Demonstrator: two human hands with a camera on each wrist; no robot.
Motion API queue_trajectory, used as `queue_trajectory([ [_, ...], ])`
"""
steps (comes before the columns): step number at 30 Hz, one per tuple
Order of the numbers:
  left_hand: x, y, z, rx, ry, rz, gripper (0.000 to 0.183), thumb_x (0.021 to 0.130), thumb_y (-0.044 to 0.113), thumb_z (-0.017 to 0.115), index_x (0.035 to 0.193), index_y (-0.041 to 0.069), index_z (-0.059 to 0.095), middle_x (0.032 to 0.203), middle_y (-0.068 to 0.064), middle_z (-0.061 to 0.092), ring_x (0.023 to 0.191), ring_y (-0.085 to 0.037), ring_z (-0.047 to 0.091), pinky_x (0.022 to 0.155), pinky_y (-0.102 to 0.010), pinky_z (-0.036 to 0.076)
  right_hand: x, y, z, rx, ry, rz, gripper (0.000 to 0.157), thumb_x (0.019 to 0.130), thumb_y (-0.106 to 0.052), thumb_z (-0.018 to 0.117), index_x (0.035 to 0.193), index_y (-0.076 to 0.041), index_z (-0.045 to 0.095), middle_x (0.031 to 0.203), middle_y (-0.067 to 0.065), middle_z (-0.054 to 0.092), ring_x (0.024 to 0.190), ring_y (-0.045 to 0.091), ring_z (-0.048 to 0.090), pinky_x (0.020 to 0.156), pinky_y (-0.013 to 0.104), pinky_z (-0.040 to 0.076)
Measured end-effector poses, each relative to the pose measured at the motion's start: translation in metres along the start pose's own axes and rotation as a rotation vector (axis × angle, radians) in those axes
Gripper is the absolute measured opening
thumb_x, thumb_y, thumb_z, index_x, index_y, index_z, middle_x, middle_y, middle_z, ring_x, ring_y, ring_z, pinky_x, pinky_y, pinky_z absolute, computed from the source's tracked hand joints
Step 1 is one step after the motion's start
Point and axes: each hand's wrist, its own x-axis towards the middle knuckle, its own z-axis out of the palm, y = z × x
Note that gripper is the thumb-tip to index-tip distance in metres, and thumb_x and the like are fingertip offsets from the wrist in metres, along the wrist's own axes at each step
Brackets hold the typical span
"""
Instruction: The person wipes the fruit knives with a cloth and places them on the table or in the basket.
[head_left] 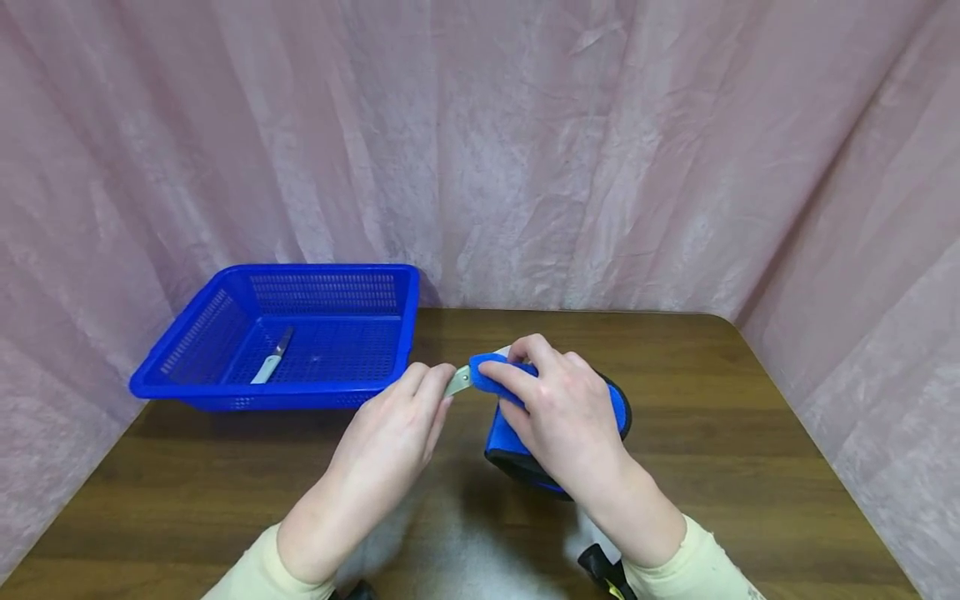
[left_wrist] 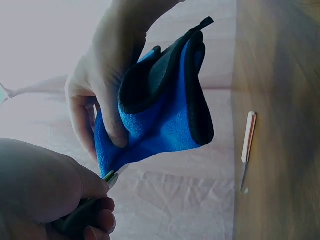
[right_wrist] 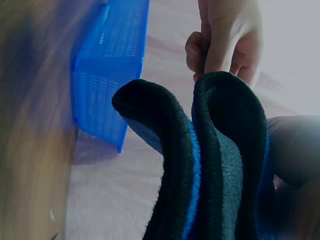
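My left hand [head_left: 397, 421] grips a knife by its pale green handle [head_left: 459, 381]; a rivet shows near the fingertips. My right hand [head_left: 566, 408] pinches a blue cloth [head_left: 510, 433] with black edging, folded round the knife's blade. Most of the blade is hidden in the cloth. In the left wrist view, the cloth [left_wrist: 160, 130] hangs in loose folds from the right hand [left_wrist: 102, 85], and the left hand's curled fingers [left_wrist: 106, 220] are close to its lower corner. The right wrist view shows the cloth's dark edges [right_wrist: 230, 150] near the camera.
A blue plastic basket [head_left: 273, 390] stands at the back left of the wooden table [head_left: 712, 400]. Inside it lies a small knife [head_left: 268, 367] with a pale handle. Another light-handled knife [left_wrist: 249, 137] lies on wood in the left wrist view. Pink curtains [head_left: 510, 167] hang behind.
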Motion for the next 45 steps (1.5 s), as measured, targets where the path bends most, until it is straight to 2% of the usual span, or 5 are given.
queue_trajectory([
  [15,0.000,-0.001,0.001,0.004,0.009,0.006,0.029,0.102,0.005,0.077,0.127,0.002,0.063,0.095,-0.005,0.061,0.071,-0.019,0.059,0.055,-0.036,0.053,-0.002,0.025,-0.001,-0.019,-0.002,0.103,0.040,0.083,-0.013,0.098,0.121,-0.022,0.086,0.115,0.005,0.068,0.067,0.027,0.057,0.057,0.039,0.051],
  [25,0.000,-0.003,0.000,0.012,0.039,0.021,0.027,0.102,0.004,0.076,0.126,0.002,0.063,0.093,-0.005,0.060,0.070,-0.021,0.059,0.056,-0.038,0.054,-0.002,0.041,-0.009,-0.031,-0.044,0.225,0.039,0.087,-0.011,0.094,0.124,-0.024,0.085,0.118,0.005,0.067,0.069,0.028,0.057,0.060,0.043,0.051],
  [30,0.001,-0.004,-0.001,0.006,0.044,0.011,0.027,0.102,0.005,0.076,0.127,0.002,0.063,0.094,-0.005,0.062,0.070,-0.022,0.061,0.056,-0.040,0.054,-0.003,0.046,-0.016,-0.038,-0.022,0.271,0.041,0.087,-0.008,0.093,0.124,-0.023,0.085,0.119,0.006,0.067,0.069,0.031,0.058,0.065,0.046,0.053],
  [37,0.002,-0.004,0.000,0.030,0.036,0.009,0.026,0.103,0.007,0.076,0.126,0.003,0.064,0.092,-0.004,0.062,0.068,-0.020,0.058,0.054,-0.037,0.051,-0.003,0.037,-0.020,-0.017,0.032,0.215,0.041,0.088,-0.007,0.091,0.126,-0.022,0.085,0.117,0.007,0.067,0.067,0.028,0.057,0.061,0.043,0.051],
  [45,0.002,-0.005,0.005,0.131,0.113,0.043,0.006,0.105,0.008,0.070,0.108,0.005,0.065,0.078,0.000,0.060,0.065,-0.024,0.057,0.052,-0.035,0.045,-0.001,0.030,-0.026,-0.018,0.096,0.165,0.041,0.088,-0.005,0.088,0.125,-0.023,0.085,0.117,0.006,0.067,0.067,0.029,0.058,0.060,0.042,0.051],
])
